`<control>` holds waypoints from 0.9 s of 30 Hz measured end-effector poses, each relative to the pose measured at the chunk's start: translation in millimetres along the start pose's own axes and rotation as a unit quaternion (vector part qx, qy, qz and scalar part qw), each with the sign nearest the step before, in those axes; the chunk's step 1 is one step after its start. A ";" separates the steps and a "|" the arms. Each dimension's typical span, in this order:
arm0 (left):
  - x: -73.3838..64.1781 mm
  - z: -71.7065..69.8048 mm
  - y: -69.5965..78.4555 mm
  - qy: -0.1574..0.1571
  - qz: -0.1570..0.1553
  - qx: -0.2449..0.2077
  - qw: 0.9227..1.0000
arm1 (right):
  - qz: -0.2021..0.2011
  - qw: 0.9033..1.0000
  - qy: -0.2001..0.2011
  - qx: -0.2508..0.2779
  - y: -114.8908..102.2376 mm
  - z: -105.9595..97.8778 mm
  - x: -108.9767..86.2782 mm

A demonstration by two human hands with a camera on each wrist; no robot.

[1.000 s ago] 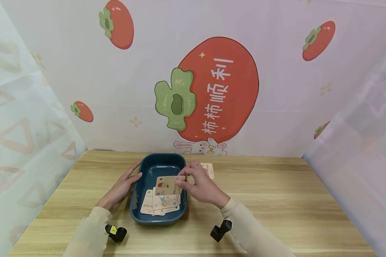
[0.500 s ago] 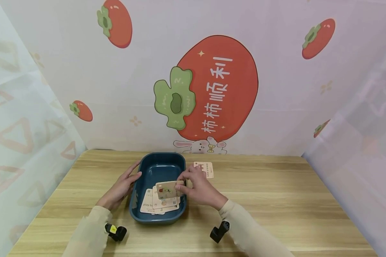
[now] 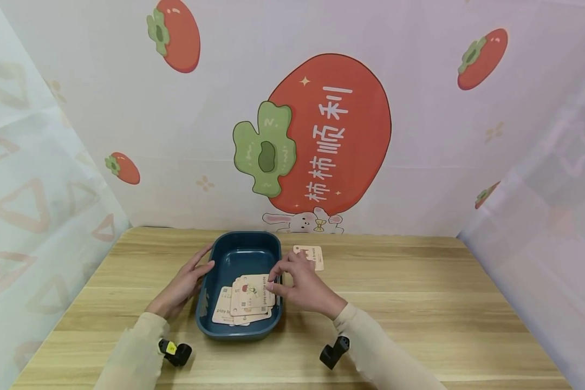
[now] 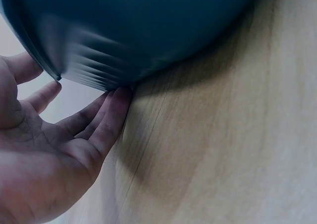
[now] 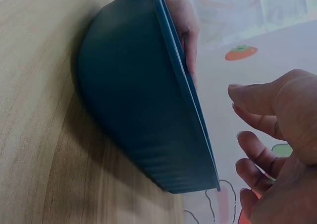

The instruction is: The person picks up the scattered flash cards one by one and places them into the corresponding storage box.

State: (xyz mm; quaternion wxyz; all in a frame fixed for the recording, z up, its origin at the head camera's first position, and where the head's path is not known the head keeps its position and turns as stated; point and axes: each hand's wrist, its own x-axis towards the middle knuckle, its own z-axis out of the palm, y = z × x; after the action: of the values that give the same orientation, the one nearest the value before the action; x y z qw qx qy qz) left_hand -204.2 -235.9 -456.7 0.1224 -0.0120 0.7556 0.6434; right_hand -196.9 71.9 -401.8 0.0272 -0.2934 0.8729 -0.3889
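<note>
A dark blue rectangular bin [image 3: 239, 238] stands on the table with several illustrated cards in its near half. On top of the pile lies a card reading "play on the slide" [image 3: 250, 292]. My left hand [image 3: 187, 281] rests against the bin's left side, thumb at the rim and fairly straight fingers touching the outer wall [image 4: 99, 50]. Over the right rim hovers my right hand [image 3: 299, 284], its thumb and forefinger bent towards each other beside the top card. The right wrist view shows no card between those fingers [image 5: 257, 95].
Behind my right hand, a "take a break" card [image 3: 316, 254] lies on the wooden table [image 3: 395, 292], partly hidden by the fingers. A white printed cloth [image 3: 419, 135] rises along the table's back edge, with similar cloth at both sides.
My right hand has lowered the "play on the slide" card and let it go, so it lies flat on the pile. The left hand has stayed by the bin.
</note>
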 end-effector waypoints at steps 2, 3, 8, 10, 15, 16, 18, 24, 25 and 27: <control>-0.2 0.2 0.1 0.000 0.001 0.000 1.000 | 0.001 1.000 0.000 0.001 0.2 -0.4 -0.2; -0.4 0.4 0.3 0.000 0.001 0.001 1.000 | 0.001 1.000 0.001 0.001 0.2 -0.9 -0.5; -0.8 0.9 0.2 0.000 0.004 -0.001 1.000 | 0.006 1.000 0.002 0.006 1.7 -5.4 -3.4; -1.0 0.9 0.0 0.000 0.003 -0.002 1.000 | 0.007 1.000 0.004 0.007 3.0 -8.1 -5.2; -1.2 0.3 -0.5 0.000 0.002 -0.003 1.000 | 0.004 1.000 0.006 0.007 8.9 -16.3 -10.6; -1.2 0.2 -0.6 -0.001 0.002 -0.003 1.000 | 0.003 1.000 0.007 0.010 10.1 -18.1 -12.0; -1.2 0.0 -0.5 -0.002 0.003 -0.003 1.000 | 0.000 1.000 0.010 0.013 12.9 -21.4 -14.6; -1.1 -0.2 -0.1 -0.003 0.003 -0.005 1.000 | 0.003 1.000 0.022 -0.001 22.4 -30.0 -21.9; -1.1 -0.2 -0.1 -0.003 0.003 -0.005 1.000 | 0.006 1.000 0.025 -0.007 24.6 -30.9 -22.9; -1.0 -0.3 0.0 -0.002 0.003 -0.006 1.000 | 0.012 0.999 0.034 -0.025 29.0 -32.6 -25.0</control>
State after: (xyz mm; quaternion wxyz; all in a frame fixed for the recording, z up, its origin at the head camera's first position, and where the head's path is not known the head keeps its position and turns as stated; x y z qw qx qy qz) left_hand -203.3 -236.3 -456.5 0.1218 -0.0095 0.7516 0.6482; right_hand -199.4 122.1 -403.8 -0.0049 -0.2707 0.8860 -0.3764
